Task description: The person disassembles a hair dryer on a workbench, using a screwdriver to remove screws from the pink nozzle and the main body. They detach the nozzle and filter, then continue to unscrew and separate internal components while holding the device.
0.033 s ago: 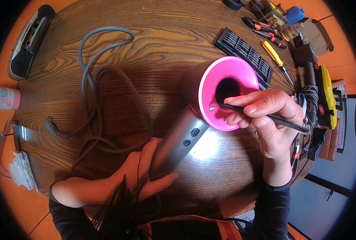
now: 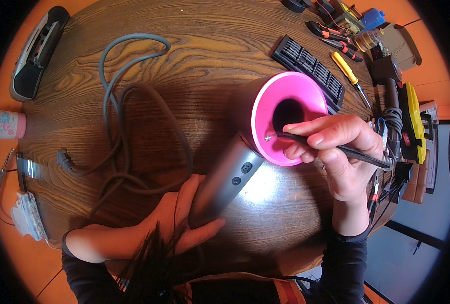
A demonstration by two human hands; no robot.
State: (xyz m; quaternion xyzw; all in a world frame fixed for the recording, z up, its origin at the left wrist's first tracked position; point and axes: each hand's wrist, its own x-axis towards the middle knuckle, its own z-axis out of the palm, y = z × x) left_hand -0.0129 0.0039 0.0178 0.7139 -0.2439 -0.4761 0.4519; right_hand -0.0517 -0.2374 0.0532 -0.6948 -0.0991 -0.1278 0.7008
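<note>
Hair dryer [image 2: 225,177]: held tilted over the wooden table [image 2: 199,66], pink end [image 2: 313,96] facing up toward the viewer; whether it touches the tabletop cannot be told. Should the grip on the handle loosen, the dryer could roll and carry the pink end off the tool tip. Black tweezers [image 2: 364,154]: a slip of the tip could scratch the pink surface. Small metal part [image 2: 267,137], probably a screw, sits at the tip near the ring's lower left edge; a weak pinch or a jolt could send it into the dark opening [image 2: 288,114] or onto the table.

Pose: left hand [image 2: 172,218] wraps the lower handle, forearm entering from lower left. Right hand [image 2: 349,147] pinches the tweezers between thumb and fingers, wrist raised, tool lying nearly level, tip to the left; remaining fingers curl close to the pink end.
</note>
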